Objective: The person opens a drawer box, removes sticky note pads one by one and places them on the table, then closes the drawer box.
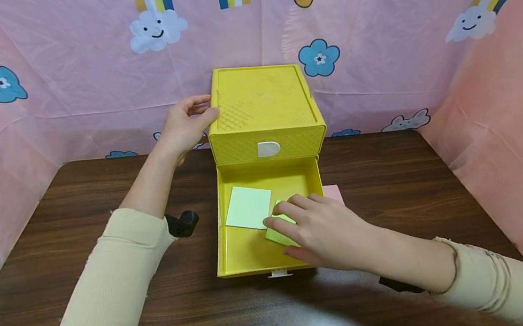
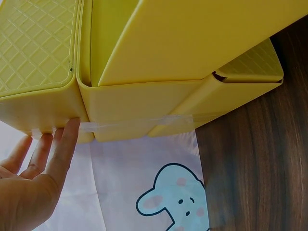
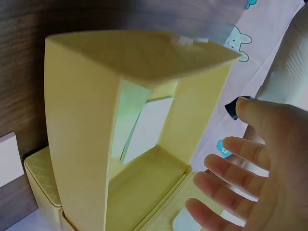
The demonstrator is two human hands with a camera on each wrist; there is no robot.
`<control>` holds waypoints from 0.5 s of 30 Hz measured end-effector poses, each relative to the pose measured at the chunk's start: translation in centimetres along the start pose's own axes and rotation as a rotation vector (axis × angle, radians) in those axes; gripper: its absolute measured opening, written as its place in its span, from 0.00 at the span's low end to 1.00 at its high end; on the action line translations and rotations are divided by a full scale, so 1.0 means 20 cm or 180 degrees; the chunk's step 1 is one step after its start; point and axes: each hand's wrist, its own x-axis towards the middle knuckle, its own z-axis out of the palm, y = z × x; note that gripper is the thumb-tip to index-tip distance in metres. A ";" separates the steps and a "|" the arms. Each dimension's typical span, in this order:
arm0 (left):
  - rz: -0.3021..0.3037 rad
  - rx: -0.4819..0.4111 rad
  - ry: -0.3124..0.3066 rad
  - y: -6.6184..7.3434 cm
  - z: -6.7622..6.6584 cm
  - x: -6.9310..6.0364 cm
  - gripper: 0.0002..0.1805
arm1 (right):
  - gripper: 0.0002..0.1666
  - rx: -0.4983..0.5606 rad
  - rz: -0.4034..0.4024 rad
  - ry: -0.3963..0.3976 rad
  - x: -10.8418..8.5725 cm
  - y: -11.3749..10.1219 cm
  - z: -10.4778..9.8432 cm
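Filling the lower drawer (image 1: 247, 254) is prob the step rn imo. Yellow box (image 1: 266, 98) sits up by the bench (image 1: 180, 301)'s far edge, about midway btwn the far corners, w/ that drawer out twd the near edge. Inside: pale green pad (image 1: 249, 207) near its left wall, bright green pad (image 1: 278, 236) right of it, partly hidden by the R hand (image 1: 324, 226). That hand's above w/ fingers loosely spread, gripping nothing afaict. L hand (image 1: 183, 127) has straight-ish fingers against the box's left side, prob steadying it. Pink pad (image 1: 333, 193)'s on the bench just outside the drawer's right edge. Next move prob calls for grabbing that one w/o bumping the drawer. Upper drawer (image 1: 235, 147)'s closed, can't tell what's in it.
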 end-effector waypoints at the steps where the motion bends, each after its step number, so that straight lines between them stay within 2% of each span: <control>1: -0.0006 0.0002 0.0003 0.00 0.00 0.00 0.28 | 0.30 0.0009 0.0007 -0.0024 0.01 0.01 0.00; 8: 0.0005 0.0008 0.0021 0.00 0.00 0.00 0.28 | 0.32 0.0131 0.0060 -0.0146 0.06 0.05 0.01; 15: 0.0040 0.0013 0.0040 0.00 0.00 0.00 0.28 | 0.37 0.0109 0.0146 -0.0332 0.11 0.08 0.03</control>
